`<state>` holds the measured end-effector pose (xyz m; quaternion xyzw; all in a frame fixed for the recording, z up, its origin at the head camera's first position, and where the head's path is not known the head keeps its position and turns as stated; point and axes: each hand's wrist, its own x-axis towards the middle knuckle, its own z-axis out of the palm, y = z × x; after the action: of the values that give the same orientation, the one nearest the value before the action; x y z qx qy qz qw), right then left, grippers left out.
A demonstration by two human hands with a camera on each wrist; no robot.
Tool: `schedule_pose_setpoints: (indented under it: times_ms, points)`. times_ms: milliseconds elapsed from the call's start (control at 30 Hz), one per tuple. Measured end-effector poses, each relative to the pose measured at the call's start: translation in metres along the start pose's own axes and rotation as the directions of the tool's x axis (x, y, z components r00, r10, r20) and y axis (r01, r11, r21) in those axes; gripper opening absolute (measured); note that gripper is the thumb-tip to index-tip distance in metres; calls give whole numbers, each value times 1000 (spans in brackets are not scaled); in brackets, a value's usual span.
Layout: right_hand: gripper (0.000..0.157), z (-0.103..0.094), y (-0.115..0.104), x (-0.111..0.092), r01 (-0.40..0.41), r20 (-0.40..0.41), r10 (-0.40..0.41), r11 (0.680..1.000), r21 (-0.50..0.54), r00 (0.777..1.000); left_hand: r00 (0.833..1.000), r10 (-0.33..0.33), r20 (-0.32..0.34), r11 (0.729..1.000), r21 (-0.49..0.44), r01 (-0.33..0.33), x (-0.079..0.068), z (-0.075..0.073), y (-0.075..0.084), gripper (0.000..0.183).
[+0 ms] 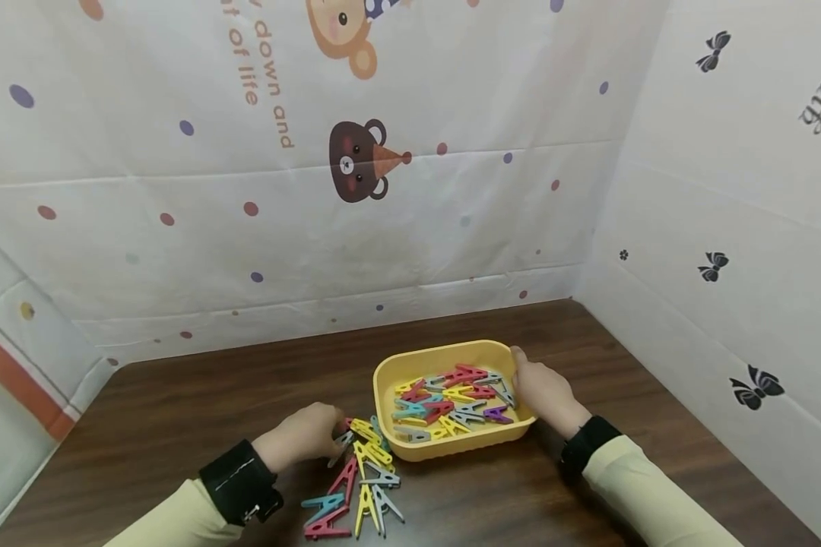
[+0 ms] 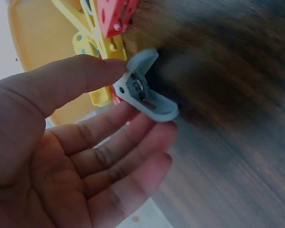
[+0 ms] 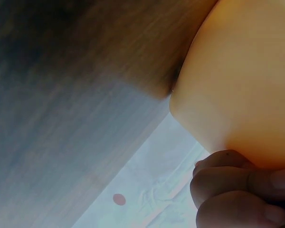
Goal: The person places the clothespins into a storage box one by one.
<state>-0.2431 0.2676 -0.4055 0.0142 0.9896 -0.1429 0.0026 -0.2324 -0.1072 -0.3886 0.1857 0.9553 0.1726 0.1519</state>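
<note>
The light is soft, while the left wrist view's tabletop seems blurred.

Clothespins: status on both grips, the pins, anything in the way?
Left grip pinching gray clothespin. Right grip holding yellow basket at its right side. Loose clothespins on table, some between left grip and basket, possibly in the way.

Indoor, boothlike: creased cartoon sheeting, wooden table

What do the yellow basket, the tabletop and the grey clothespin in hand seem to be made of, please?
Basket: probably plastic, smooth and satiny, evenly coloured with rounded corners. Tabletop: wood or wood-effect laminate, slightly glossy, with streaky grain. Grey clothespin: likely smooth plastic, with a shiny, apparently metal spring.
</note>
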Motion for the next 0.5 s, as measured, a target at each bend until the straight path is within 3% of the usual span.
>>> schedule_pose_setpoints:
  times_ms: [200,300,400,500]
  points:
    - [55,-4,-6,-5,-1,-1,1,1000,24,1000,1000,2,-23,1000,-12,-2,-3,5,-4,19]
    - [55,-3,-6,-5,-1,1,1,999,32,1000,999,4,-49,1000,29,-2,-5,5,-4,21]
    - [55,-2,-6,-4,-12,8,12,999,33,1000,997,-7,-82,995,95,14,-7,-3,-2,22]
    - [55,-3,-6,-3,-22,14,21,999,36,1000,993,-20,-119,986,160,39,-7,-22,2,22]
